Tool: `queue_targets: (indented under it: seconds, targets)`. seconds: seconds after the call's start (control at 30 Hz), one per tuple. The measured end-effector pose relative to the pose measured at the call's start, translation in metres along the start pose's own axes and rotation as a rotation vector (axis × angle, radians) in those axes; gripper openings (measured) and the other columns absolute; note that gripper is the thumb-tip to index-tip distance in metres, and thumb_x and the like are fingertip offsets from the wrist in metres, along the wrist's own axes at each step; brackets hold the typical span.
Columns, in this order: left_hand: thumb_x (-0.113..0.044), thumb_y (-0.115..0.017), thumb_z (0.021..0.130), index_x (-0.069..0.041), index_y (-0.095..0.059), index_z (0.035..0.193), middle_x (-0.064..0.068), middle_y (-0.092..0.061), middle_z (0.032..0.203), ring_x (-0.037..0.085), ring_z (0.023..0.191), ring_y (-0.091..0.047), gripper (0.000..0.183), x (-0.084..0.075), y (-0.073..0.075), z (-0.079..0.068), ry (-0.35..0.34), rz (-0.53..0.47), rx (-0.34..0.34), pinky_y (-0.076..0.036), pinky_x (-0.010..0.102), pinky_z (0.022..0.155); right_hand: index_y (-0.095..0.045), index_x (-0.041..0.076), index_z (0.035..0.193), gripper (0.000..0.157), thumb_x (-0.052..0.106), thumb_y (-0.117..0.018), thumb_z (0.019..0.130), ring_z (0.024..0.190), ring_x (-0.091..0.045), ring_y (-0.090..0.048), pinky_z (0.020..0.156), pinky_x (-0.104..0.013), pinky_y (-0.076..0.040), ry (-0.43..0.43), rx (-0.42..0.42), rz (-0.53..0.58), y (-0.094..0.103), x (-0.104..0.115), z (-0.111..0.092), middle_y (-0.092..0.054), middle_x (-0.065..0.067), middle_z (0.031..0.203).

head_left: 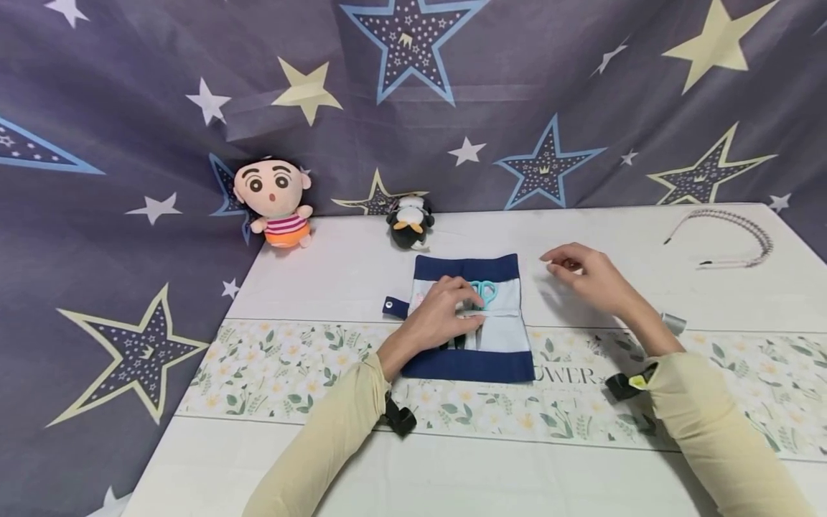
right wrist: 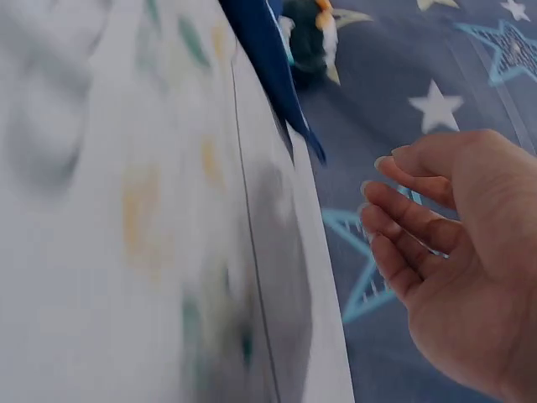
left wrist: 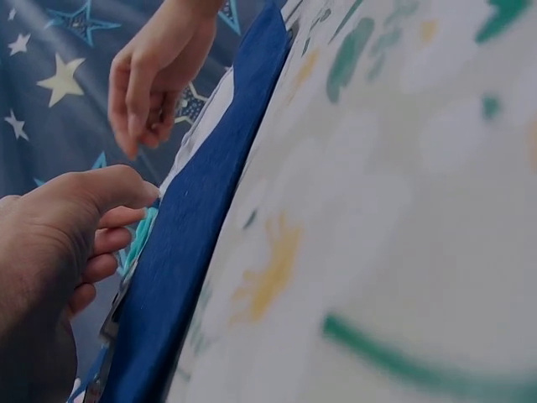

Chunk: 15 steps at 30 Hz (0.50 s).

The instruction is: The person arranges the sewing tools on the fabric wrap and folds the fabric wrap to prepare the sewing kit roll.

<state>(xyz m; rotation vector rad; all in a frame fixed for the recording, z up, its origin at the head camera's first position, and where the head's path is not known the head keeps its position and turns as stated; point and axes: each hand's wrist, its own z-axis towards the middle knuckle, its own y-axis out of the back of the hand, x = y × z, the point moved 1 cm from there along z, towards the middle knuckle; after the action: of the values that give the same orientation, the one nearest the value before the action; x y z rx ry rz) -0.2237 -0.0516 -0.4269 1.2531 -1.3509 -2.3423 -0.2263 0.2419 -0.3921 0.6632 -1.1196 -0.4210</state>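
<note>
A navy-edged fold-out pouch [head_left: 504, 366] with a pale lining lies spread on the table, its snap tab [head_left: 395, 307] out to the left. Teal-handled scissors [head_left: 489, 291] sit in its upper half, and slim dark and silvery tools lie below, partly covered by my left hand [head_left: 442, 312]. That hand is over the middle of the pouch, thumb and fingers apart, fingertips right at the scissors' handles. Right of the pouch, my right hand [head_left: 584, 276] hovers above the table with loosely bent fingers and nothing in them.
A plush doll [head_left: 281, 205] and a penguin plush [head_left: 409, 221] sit along the back by the star-patterned cloth. A headband [head_left: 752, 230] lies at the far right. A small grey cylinder [head_left: 674, 323] is beside my right forearm. The table cover [head_left: 291, 373] has a floral band.
</note>
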Motion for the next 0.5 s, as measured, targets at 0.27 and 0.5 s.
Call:
queue_targets:
  seconds: [0.27,0.5]
  targets:
    - [-0.023,-0.074,0.098,-0.011,-0.076,0.113,0.006,-0.063,0.12,0.023,0.108,-0.05,0.02,-0.004,-0.007,0.008,-0.037,-0.007,0.022,-0.042,0.04,0.092,-0.07,-0.002,0.123,0.024,0.011,-0.062,0.105,0.091,0.0,-0.054,0.077,-0.017,-0.042,-0.074,-0.101,-0.086,0.042,-0.029,-0.046,-0.069,-0.021,0.112]
    - [-0.021,-0.074,0.098,-0.011,-0.077,0.111,0.006,-0.062,0.117,0.022,0.105,-0.049,0.016,-0.005,-0.013,0.011,-0.065,-0.009,0.022,-0.042,0.039,0.09,-0.068,-0.002,0.126,0.027,0.015,-0.059,0.107,0.084,0.004,-0.051,0.065,-0.016,-0.042,-0.168,-0.131,-0.144,0.065,-0.054,-0.085,-0.067,-0.021,0.11]
